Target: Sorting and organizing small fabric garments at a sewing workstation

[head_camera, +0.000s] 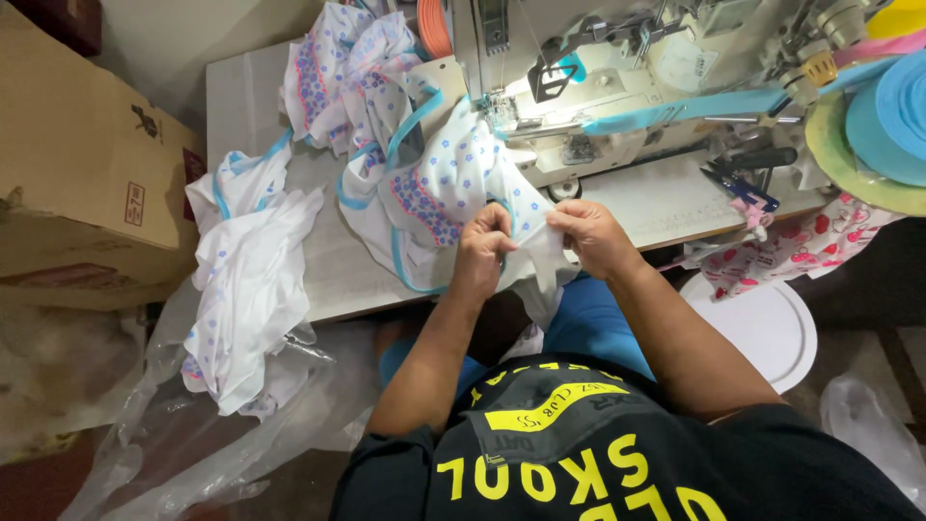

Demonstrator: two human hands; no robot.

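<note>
My left hand (482,249) and my right hand (590,234) both pinch a white cloth piece with small blue flowers and light blue edging (453,183) at the table's near edge. The two hands sit close together, fingers closed on the fabric, which trails up toward the needle area of a white sewing machine (579,106). A strip of light blue binding tape (694,104) runs across the machine from a roll (892,106) at the right.
A heap of finished white and blue pieces (251,280) hangs off the table's left side over clear plastic sheeting (193,434). More patterned pieces (338,77) lie behind the machine. A cardboard box (77,174) stands left. Scissors (738,183) and red-print fabric (801,246) lie right.
</note>
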